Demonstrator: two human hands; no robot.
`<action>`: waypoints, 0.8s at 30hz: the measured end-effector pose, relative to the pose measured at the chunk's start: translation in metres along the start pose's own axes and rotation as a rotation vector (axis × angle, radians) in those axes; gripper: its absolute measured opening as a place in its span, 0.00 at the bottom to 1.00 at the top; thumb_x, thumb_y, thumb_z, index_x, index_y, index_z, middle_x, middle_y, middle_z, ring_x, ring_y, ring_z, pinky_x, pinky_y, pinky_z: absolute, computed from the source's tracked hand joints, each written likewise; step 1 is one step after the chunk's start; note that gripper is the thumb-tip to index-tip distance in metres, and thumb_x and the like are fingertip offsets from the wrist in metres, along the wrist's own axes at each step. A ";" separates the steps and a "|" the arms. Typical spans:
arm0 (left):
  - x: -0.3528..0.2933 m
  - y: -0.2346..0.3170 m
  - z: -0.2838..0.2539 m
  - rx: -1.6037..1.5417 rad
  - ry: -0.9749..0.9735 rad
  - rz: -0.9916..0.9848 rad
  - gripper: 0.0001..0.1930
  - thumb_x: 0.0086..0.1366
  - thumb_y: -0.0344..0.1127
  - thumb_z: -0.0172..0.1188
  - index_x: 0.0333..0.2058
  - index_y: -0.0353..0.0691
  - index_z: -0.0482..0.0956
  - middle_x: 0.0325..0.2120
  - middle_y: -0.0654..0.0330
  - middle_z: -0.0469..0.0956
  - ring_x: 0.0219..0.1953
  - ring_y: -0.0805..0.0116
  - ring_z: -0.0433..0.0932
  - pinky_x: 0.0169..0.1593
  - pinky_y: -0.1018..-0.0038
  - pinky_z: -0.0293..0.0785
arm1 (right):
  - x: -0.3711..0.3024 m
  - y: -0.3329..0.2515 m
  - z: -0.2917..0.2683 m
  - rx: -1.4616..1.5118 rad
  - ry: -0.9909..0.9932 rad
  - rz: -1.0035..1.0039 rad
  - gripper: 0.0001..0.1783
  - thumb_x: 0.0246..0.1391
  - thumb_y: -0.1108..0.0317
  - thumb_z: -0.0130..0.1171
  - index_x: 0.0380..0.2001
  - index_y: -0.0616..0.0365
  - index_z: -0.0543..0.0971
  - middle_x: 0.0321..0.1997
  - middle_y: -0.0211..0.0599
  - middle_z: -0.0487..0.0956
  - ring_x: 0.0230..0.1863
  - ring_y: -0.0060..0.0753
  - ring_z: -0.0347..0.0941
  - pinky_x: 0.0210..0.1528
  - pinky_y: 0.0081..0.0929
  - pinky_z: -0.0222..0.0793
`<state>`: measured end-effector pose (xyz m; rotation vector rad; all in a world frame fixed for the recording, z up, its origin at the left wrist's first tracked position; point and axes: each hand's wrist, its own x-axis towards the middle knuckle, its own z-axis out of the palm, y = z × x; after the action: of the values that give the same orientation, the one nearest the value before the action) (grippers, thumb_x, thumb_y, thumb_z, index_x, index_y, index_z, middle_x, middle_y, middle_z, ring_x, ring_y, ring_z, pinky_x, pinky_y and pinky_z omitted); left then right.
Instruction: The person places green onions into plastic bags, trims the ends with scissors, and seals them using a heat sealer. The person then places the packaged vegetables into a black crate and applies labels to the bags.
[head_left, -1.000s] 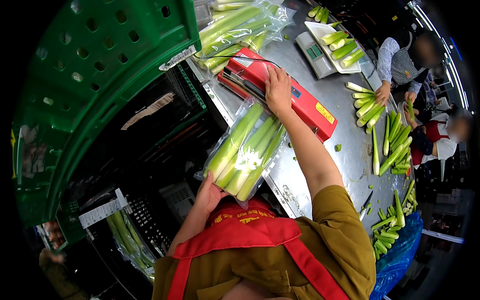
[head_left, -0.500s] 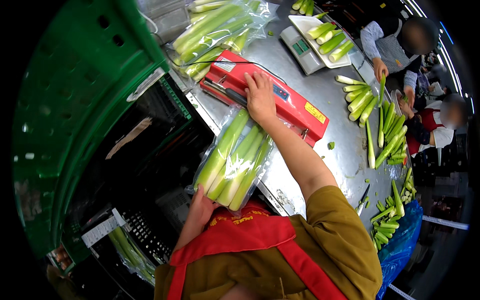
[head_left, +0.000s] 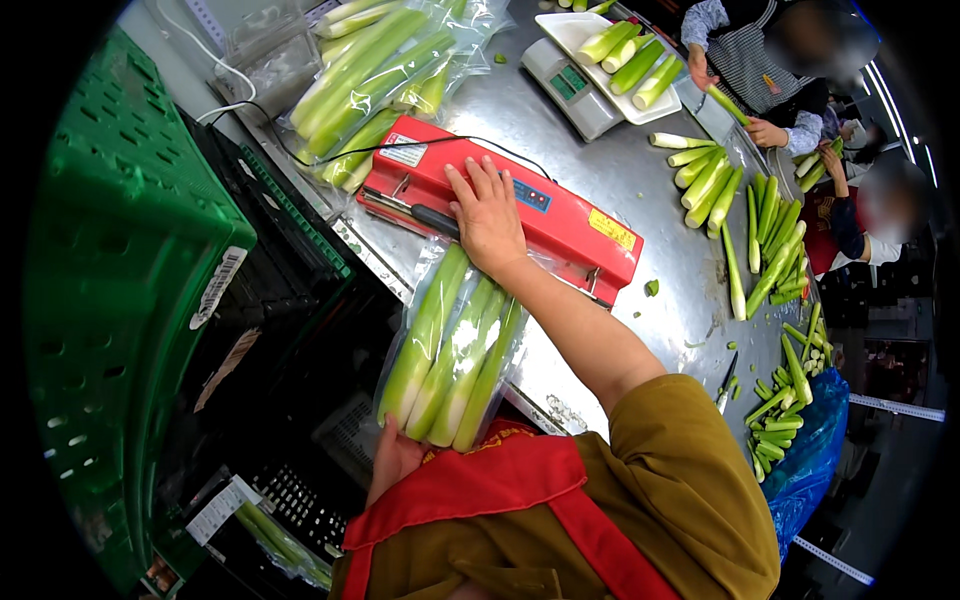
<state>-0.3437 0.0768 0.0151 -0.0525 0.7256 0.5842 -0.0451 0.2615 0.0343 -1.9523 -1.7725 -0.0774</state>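
Note:
My right hand [head_left: 490, 225] lies flat across the top of a red bag sealer [head_left: 572, 236], fingers spread, beside its black handle [head_left: 436, 221]. Against the sealer's front edge is the upper end of a clear plastic bag of thick green-and-white vegetable stalks [head_left: 462, 335]; whether its mouth is inside the sealer is hidden under my hand and forearm. My left hand [head_left: 397, 460] grips the bag's lower end, thumb over the stalk bases and the other fingers mostly hidden. The bag slopes down past the table edge toward my red apron.
Filled bags [head_left: 372, 75] lie behind the sealer. A scale [head_left: 572, 88] carries a white tray of stalks. Loose stalks [head_left: 775, 235], a knife [head_left: 727, 385] and a blue plastic bag [head_left: 812, 445] line the right. Green crates [head_left: 130, 230] stand left. Two people work across the table.
The whole view has shifted slightly. My hands keep the same hold on the sealer and bag. Across the table, a person's hands have moved apart around a stalk.

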 end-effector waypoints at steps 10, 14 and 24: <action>0.002 -0.006 -0.016 0.025 0.004 0.086 0.28 0.70 0.50 0.42 0.63 0.41 0.55 0.61 0.54 0.61 0.61 0.56 0.63 0.61 0.57 0.60 | -0.002 0.000 0.001 -0.022 -0.016 -0.004 0.26 0.57 0.66 0.51 0.60 0.48 0.64 0.62 0.45 0.62 0.68 0.50 0.50 0.69 0.49 0.42; 0.002 -0.005 -0.004 0.145 0.030 0.197 0.26 0.70 0.43 0.46 0.61 0.37 0.56 0.58 0.53 0.65 0.57 0.59 0.68 0.56 0.60 0.69 | -0.001 -0.001 0.000 0.009 -0.012 0.007 0.25 0.57 0.65 0.51 0.59 0.50 0.65 0.62 0.47 0.62 0.68 0.50 0.50 0.69 0.50 0.41; -0.058 0.011 -0.026 0.315 0.201 0.412 0.29 0.65 0.45 0.56 0.59 0.38 0.60 0.54 0.55 0.70 0.53 0.61 0.72 0.51 0.63 0.74 | 0.038 0.040 -0.068 0.603 0.187 0.062 0.19 0.56 0.62 0.55 0.48 0.59 0.76 0.50 0.39 0.77 0.53 0.33 0.70 0.57 0.28 0.61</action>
<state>-0.4004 0.0519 0.0342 0.3415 1.0277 0.8576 0.0178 0.2687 0.0949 -1.5035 -1.4014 0.2594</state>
